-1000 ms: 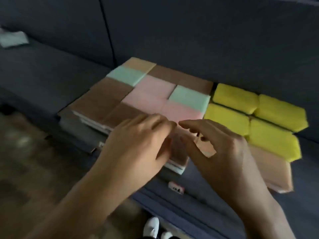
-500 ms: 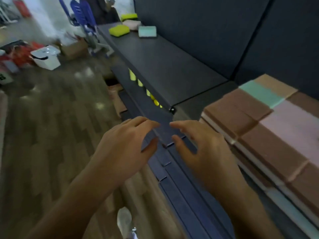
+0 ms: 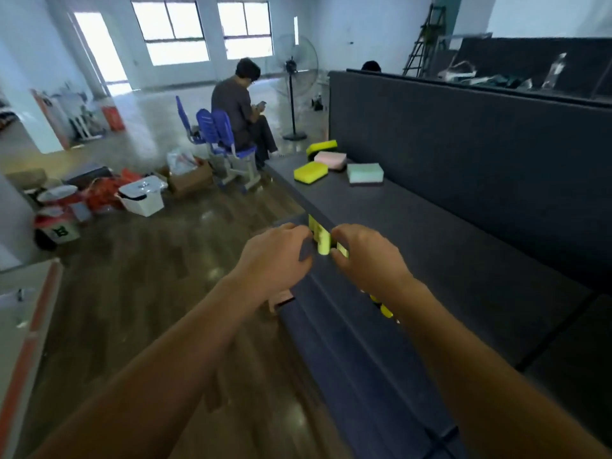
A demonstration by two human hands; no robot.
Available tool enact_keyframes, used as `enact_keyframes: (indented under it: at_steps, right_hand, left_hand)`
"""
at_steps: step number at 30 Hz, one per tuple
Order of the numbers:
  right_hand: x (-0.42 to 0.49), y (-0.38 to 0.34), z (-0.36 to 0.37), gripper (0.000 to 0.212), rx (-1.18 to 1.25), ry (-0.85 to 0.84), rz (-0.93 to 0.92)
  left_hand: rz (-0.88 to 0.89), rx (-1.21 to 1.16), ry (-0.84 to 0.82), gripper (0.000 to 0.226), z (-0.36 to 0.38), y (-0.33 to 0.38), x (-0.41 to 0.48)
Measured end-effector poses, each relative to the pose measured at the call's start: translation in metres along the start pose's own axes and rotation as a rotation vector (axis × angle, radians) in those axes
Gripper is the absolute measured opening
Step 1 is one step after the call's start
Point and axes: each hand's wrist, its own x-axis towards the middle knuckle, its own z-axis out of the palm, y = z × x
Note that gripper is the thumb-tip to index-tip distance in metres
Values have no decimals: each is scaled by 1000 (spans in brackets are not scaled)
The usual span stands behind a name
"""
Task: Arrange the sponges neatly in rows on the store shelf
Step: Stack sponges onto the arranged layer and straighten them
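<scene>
While both arms stretch forward over the shelf edge, left hand and right hand hover close together, fingers loosely curled, empty.

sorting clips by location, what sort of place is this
Probably a mock shop in a large room, not a working store: a long dark shelf with only a few loose sponges, a cardboard box on the floor, a pedestal fan.

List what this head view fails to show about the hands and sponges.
Head view: whether left hand or right hand holds the yellow pieces at the edge of the shelf; curled fingers and blur hide contact.
Head view: yellow items lower down, mostly behind the right forearm.
Head view: shelf's right end, cropped.
</scene>
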Motion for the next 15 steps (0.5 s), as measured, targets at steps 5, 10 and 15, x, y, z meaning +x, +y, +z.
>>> enact_keyframes:
  at_steps: [5,10,15]
  right_hand:
    - [82,13,22,32,-51,-30,32]
    - [167,42,39,42,-46,-9,43]
    - [248,73,48,45,-48,-24,50]
  left_hand:
    - [-21,-66,20,32,19,-37,76]
    - [-22,-39,-36,32,47,-66,154]
    - [-17,-15,-94,40,66,-86,243]
